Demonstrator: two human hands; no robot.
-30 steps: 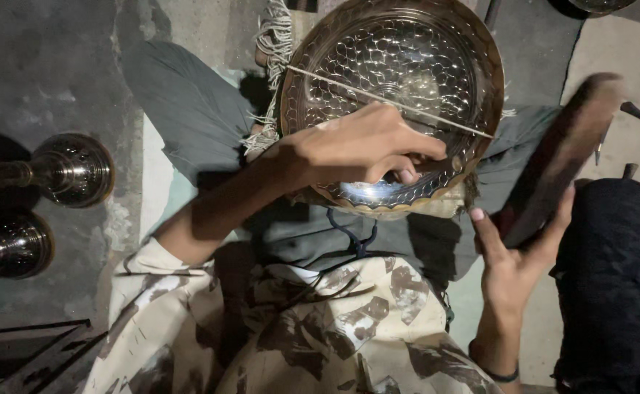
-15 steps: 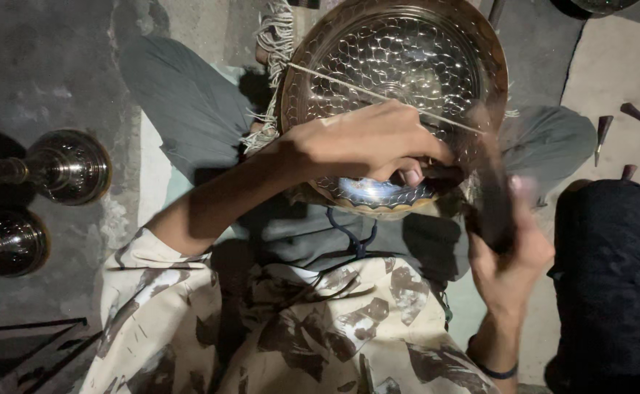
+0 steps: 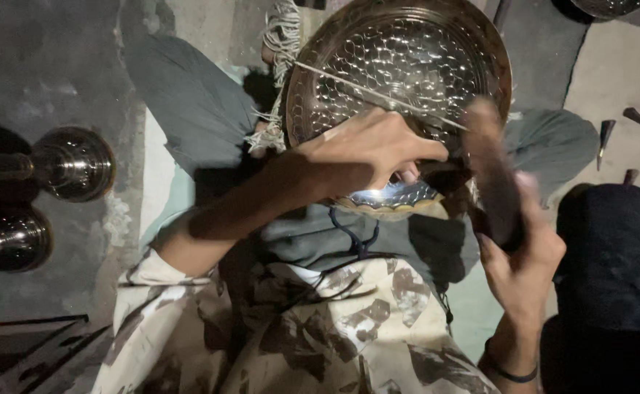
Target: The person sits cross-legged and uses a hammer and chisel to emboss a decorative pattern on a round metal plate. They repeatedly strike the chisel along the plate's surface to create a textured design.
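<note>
- Nearest the camera, the right hand [image 3: 522, 257] is gripping a dark wooden mallet [image 3: 493, 175], fingers wrapped tight around its lower end; the mallet is blurring, so it is probably swinging.
- Just beyond, the left hand [image 3: 367, 157] is pressing on the near rim of the hammered metal bowl [image 3: 400, 80], fingers curled together over the edge; whether they are pinching a small tool is hidden.
- The bowl is resting tilted on the person's lap, against the grey trousers [image 3: 188, 109], its dimpled inside facing the camera.
- Risk, judged: the mallet's head is passing just beside the left fingertips, so a slightly misplaced blow could be striking them.
- Risk, judged: with only one hand and a lap steadying it, the bowl could be slipping sideways under a blow, spoiling the dimple pattern.
- Farther off, two round metal vessels [image 3: 72, 162] are lying at the left, and pointed punches [image 3: 637, 117] on the mat at the right.
</note>
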